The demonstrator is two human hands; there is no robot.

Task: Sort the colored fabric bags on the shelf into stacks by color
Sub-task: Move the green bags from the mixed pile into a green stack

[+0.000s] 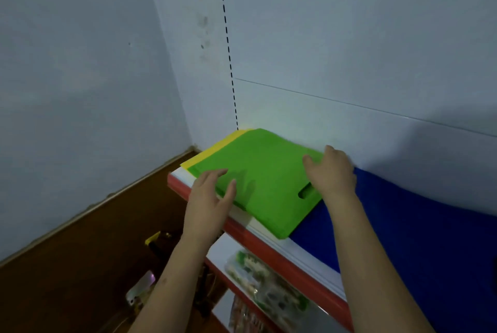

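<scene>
A green fabric bag (262, 179) with a cut-out handle slot lies flat on the white shelf (271, 235), over a yellow bag (212, 151) whose edge shows at the far left. A blue bag (403, 225) covers the shelf to the right, partly under the green one. My left hand (208, 198) hovers at the green bag's near left edge, fingers spread and loose, holding nothing. My right hand (332, 172) lies on the green bag's right end by the slot, fingers spread over the fabric.
The shelf has a red front lip (269, 246) and stands in a corner against pale blue walls (349, 36). A lower shelf holds clear packets of goods (263, 281). Brown floor (80, 252) at the left carries a few small items.
</scene>
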